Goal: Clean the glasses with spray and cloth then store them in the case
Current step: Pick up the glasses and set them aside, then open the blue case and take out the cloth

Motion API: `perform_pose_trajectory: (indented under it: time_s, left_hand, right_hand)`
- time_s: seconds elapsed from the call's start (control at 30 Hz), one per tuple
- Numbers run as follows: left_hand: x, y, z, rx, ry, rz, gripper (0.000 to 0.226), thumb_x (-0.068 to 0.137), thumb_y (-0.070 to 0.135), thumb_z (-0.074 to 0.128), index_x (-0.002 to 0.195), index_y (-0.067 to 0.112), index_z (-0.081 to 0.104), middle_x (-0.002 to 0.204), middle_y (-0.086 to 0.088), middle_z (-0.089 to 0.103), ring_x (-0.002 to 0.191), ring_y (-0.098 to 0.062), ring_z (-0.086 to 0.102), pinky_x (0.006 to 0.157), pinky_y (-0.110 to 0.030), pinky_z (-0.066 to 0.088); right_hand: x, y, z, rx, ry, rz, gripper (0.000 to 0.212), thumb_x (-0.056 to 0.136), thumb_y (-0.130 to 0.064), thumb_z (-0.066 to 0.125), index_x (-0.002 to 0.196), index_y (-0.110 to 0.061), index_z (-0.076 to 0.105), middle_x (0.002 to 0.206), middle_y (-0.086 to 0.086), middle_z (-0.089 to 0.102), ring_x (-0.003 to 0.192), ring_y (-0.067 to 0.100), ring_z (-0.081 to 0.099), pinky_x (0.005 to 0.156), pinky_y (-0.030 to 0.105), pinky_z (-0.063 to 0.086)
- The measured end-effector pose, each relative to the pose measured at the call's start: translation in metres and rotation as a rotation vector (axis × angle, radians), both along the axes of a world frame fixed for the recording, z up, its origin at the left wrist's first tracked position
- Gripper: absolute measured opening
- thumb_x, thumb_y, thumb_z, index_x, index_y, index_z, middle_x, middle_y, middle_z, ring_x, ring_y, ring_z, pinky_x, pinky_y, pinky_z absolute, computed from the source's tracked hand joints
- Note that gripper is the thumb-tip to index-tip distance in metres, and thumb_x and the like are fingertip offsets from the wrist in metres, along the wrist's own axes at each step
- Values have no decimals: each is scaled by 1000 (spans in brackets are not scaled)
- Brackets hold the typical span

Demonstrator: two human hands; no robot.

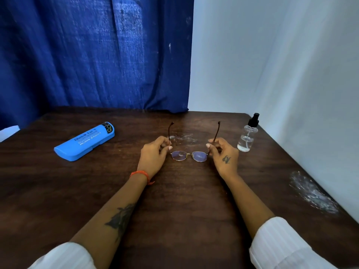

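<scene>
Both hands, the left hand [155,154] and right hand [223,154], pinch the temples of the thin gold-rimmed, oval-lensed glasses [189,155] at mid dark wooden counter [184,200], arms spread, likely steadying them for cleaning, between the closed blue plastic case [85,141] far left and clear black-capped spray bottle [248,134] right.

A plain indoor corner, set up like a small recording booth more than a lived-in room. A dark wood-grain desk [184,200] fills the floor of the view. Behind the desk hangs a blue cloth curtain [93,55]; beside it and along the desk's right edge stand 2 bare white walls [272,65]. No furniture or fittings show which kind of building it is.
</scene>
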State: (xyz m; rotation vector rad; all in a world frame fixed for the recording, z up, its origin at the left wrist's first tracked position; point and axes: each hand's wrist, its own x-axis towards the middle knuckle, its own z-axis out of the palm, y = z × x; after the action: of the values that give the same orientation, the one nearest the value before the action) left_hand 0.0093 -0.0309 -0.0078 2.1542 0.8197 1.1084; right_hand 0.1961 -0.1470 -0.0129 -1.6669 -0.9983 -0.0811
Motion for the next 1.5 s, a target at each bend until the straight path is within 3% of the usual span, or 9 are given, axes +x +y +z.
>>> perform_pose_trajectory:
  time_s: [0.1,0.27,0.4,0.57,0.77,0.87,1.07,1.3,1.5]
  left_hand:
    - [-5,-4,0,-33,23,-13,30,82,18,66,110,21,57,100,2,65,88,-10,62,85,-37,54]
    - [-32,-16,-4,139,83,6,62,79,41,66,132,28,38,135,-3,46,123,-18,42,102,-35,38]
    - [-66,-10,-3,336,346,175,76,76,60,56,140,32,27,151,-3,27,140,-28,18,108,-57,22]
    - [-125,19,1,369,521,402,87,70,77,39,143,36,18,156,-1,14,143,-35,0,106,-68,4]
    - [-186,67,0,162,417,576,100,62,71,59,143,39,11,157,-4,3,141,-39,-7,104,-72,6]
    - [-192,80,-2,30,330,574,110,53,77,56,143,41,3,157,-6,0,141,-40,-3,104,-70,13]
    - [-191,93,-7,-27,320,546,115,60,64,69,142,41,-9,157,-10,4,140,-40,12,106,-66,17]
    - [-191,95,-10,-19,303,583,110,67,54,71,143,35,-6,149,-13,30,132,-34,35,106,-63,18]
    - [-191,93,-6,2,264,570,97,73,42,71,145,27,7,128,-14,49,117,-33,47,105,-61,26]
  right_hand:
    - [-11,-13,6,-51,-36,-79,22,79,-26,73,95,-15,64,82,-4,69,75,13,66,73,38,56]
    - [-50,-43,17,68,-349,-207,23,79,-40,69,86,-18,64,78,-5,66,68,10,62,56,24,50]
    - [-94,-44,22,81,-576,-15,30,81,-43,64,96,-17,65,92,-2,67,85,10,59,69,17,45]
    - [-144,-9,32,-14,-714,334,47,85,-48,57,119,-16,58,127,5,57,118,18,49,100,31,41]
    - [-186,67,42,-245,-856,461,61,88,-55,43,140,-24,31,154,8,20,140,25,18,112,49,18]
    - [-198,108,38,-324,-889,477,64,89,-56,42,143,-28,23,156,6,10,142,24,10,114,52,12]
    - [-208,171,31,-436,-953,494,71,87,-54,48,145,-32,14,157,5,5,142,25,7,113,54,10]
    - [-214,210,37,-588,-948,643,80,77,-28,62,145,-29,19,156,1,13,142,21,8,115,49,3]
    - [-214,218,46,-615,-1021,669,69,82,-30,58,143,-24,25,150,3,31,140,22,19,114,50,5]
